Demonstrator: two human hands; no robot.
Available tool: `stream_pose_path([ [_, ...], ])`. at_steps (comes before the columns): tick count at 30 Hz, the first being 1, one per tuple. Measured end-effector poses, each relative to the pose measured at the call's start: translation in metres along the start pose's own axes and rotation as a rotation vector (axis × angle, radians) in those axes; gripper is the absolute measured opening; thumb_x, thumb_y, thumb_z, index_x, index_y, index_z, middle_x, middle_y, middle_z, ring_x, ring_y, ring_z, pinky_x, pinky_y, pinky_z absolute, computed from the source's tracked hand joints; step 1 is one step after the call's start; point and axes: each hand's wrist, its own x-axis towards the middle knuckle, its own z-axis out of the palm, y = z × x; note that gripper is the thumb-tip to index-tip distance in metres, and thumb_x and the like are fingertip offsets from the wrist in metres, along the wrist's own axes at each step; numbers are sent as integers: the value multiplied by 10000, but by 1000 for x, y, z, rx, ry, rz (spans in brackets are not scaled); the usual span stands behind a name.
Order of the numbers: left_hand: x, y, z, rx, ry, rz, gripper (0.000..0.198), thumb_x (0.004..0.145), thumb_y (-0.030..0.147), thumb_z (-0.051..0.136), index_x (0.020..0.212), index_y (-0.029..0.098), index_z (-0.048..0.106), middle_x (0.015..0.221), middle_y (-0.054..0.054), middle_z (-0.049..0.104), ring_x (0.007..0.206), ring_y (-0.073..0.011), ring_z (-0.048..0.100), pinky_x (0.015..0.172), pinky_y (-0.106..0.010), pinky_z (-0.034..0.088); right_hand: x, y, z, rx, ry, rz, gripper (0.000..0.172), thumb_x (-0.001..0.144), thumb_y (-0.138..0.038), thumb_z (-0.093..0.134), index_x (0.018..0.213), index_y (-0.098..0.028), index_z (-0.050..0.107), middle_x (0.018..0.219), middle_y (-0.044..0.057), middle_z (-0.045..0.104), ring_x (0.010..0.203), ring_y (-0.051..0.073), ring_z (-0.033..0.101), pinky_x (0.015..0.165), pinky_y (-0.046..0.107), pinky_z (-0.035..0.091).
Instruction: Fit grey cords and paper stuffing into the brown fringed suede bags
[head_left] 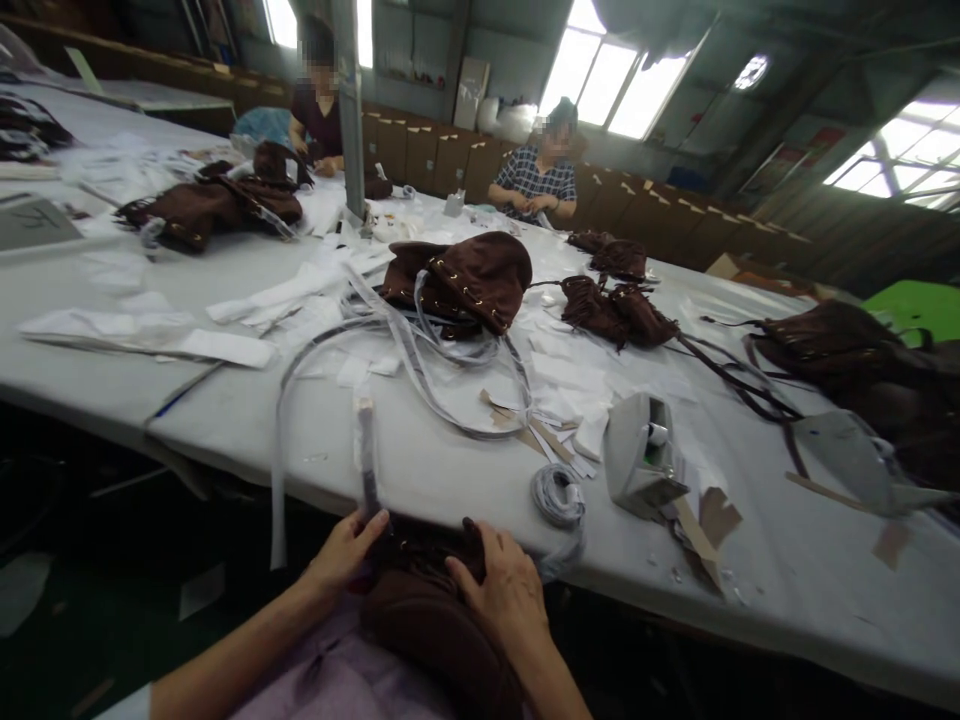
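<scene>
A dark brown suede bag (431,610) lies on my lap against the near edge of the white table (247,420). My left hand (345,550) grips the bag's left top edge, where a thin strap wrapped in clear film (366,450) runs up onto the table. On the bag's right top edge, my right hand (502,590) has its fingers curled over the suede. Small gold studs show along the bag's rim between my hands.
Several brown fringed bags (465,280) lie among white paper wrapping and loose film strips. A roll of tape (559,495) and a grey dispenser (641,455) stand right of my hands. Two people sit at the table's far side (536,180).
</scene>
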Motion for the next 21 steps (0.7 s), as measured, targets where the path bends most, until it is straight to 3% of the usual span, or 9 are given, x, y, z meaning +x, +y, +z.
stream_pose_path([
  [4,-12,-1,4,184,26,138,522,710,649,587,817,140,628,717,-31,638,698,-182,598,665,-270,471,-3,8,-9,82,-38,38,235,826,-368,556,960,-200,652,786,69,723,724,256,691,616,332,501],
  [8,-39,21,3,354,-56,351,468,834,596,450,703,166,580,649,-20,550,629,-151,512,628,-257,426,-7,16,-45,284,12,-71,181,823,-333,548,871,-206,668,766,44,731,703,217,693,633,301,515],
  [11,-47,65,8,363,-100,533,479,868,577,387,664,175,549,651,-40,538,643,-162,498,652,-281,422,6,20,-85,358,183,-237,151,815,-314,559,803,-199,657,724,37,720,643,183,676,605,273,518],
  [16,-49,169,28,393,-58,877,480,818,615,424,611,197,537,649,-53,528,679,-187,508,675,-312,425,56,15,-156,111,573,-518,131,760,-271,603,855,-203,661,745,40,719,666,185,673,659,292,519],
  [19,-59,215,40,473,-60,981,437,807,573,466,591,199,536,611,-41,515,647,-179,509,623,-288,400,81,13,-183,-18,658,-581,151,759,-277,599,878,-213,664,701,25,697,638,172,651,674,295,498],
  [21,-57,226,49,531,-51,988,391,819,516,481,596,199,530,591,-23,515,594,-152,491,592,-265,379,92,16,-184,-33,600,-589,156,773,-287,580,885,-219,665,707,23,690,653,168,642,702,295,487],
])
